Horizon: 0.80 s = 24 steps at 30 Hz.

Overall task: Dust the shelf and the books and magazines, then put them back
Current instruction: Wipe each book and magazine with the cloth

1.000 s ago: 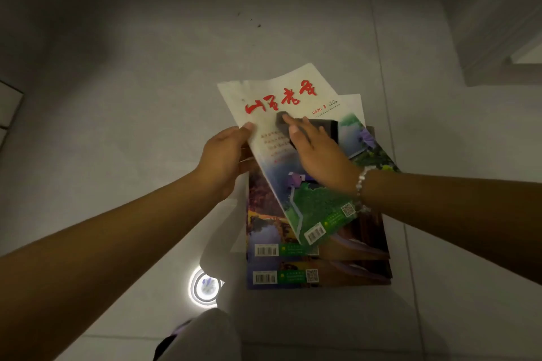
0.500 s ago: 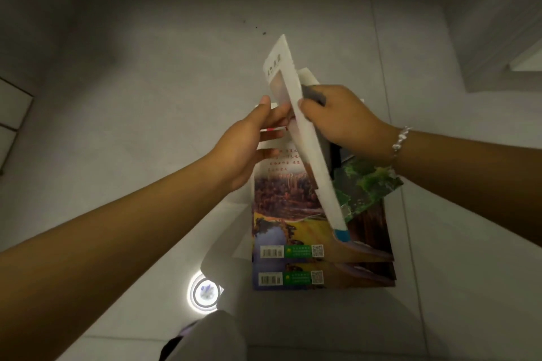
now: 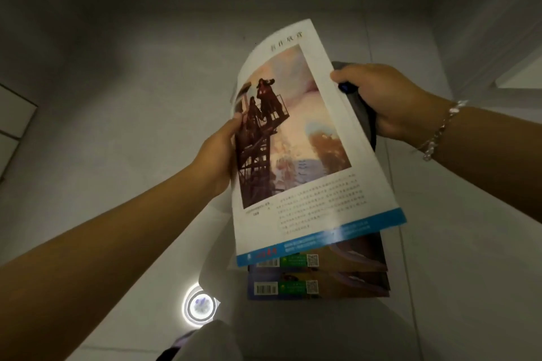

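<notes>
Above the floor stack [image 3: 319, 281], magazine [image 3: 296, 138] edges clamped by left hand [image 3: 218, 152] and cloth-gripping right hand [image 3: 390, 99] fingers.

Floor [image 3: 123, 114]: pale grey tiles, dimly lit. Ring-shaped light reflection [image 3: 201, 305] on it. White trim, possibly a door frame [image 3: 519, 67], upper right.

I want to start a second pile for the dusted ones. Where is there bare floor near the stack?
Bare floor lies left of the stack, beyond the left hand; another patch sits right of it, under the right forearm. It is crowded above the stack, under the held magazine.
</notes>
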Available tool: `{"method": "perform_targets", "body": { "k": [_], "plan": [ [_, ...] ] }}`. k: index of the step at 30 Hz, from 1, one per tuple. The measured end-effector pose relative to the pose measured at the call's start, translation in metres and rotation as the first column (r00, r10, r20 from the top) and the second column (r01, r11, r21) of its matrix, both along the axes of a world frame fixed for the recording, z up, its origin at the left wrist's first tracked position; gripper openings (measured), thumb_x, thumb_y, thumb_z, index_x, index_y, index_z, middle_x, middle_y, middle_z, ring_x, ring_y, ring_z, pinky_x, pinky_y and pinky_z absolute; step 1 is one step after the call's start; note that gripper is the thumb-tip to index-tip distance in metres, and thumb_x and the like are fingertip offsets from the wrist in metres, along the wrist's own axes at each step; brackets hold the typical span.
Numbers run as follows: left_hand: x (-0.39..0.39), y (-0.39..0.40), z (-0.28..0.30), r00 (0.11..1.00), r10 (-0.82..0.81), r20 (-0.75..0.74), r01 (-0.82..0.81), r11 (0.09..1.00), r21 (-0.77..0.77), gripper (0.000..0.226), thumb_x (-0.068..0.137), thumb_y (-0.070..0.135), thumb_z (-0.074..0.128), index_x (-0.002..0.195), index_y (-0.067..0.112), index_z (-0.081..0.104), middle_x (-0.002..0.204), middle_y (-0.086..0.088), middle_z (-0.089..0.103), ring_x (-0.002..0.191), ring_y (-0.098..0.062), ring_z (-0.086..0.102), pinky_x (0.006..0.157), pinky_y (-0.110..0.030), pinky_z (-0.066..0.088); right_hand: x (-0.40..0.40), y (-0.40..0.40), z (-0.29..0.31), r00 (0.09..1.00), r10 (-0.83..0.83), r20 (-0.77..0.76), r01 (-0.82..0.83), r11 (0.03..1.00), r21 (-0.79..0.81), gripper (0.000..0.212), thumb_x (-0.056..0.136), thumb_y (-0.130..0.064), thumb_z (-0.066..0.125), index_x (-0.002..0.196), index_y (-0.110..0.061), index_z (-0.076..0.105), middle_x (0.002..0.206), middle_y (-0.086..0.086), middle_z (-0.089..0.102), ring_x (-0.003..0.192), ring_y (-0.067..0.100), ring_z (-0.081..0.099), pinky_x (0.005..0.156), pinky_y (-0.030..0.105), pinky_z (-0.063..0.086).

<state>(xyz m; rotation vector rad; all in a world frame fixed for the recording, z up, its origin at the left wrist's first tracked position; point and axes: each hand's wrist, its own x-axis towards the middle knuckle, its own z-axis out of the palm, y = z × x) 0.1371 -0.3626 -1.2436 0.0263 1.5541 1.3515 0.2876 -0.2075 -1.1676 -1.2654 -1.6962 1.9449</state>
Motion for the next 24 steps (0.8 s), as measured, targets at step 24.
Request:
{"method": "perform_targets", "body": {
  "k": [24],
  "plan": [
    [0.012, -0.018, -0.036, 0.971, -0.076, -0.227, 0.012, 0.962, -0.274, 0.027, 0.085, 0.013, 0.069, 0.106, 0.004, 0.055, 0.115, -0.016, 0.064, 0.102, -0.033, 0.063, 0.087, -0.048, 0.054, 0.017, -0.006, -0.061, 0.914, 0.091, 0.395, -0.328, 0.738, 0.590, 0.034, 0.102, -0.022, 0.037, 0.129, -0.013, 0.054, 0.124, 0.006, 0.059, 0.111, 0.019, 0.054, 0.081, 0.015, 0.036]
  ]
}}
